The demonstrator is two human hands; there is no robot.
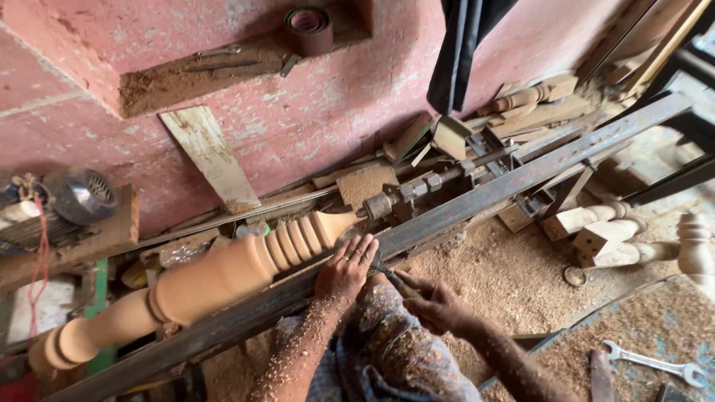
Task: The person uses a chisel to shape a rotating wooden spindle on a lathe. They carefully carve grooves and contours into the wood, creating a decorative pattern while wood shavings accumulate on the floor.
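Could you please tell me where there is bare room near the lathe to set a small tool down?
The sawdust-covered floor between the steel rail and the turned legs is open. The surface around the spanner also has room. It is crowded along the rail where the left hand and right hand work a chisel beside the turned spindle.

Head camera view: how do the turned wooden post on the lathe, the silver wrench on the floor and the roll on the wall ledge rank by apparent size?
1. Turned wooden post, by far the largest.
2. Silver wrench.
3. Roll on the ledge.
The wrench lies nearer the camera than the roll, so those two are not surely ranked.
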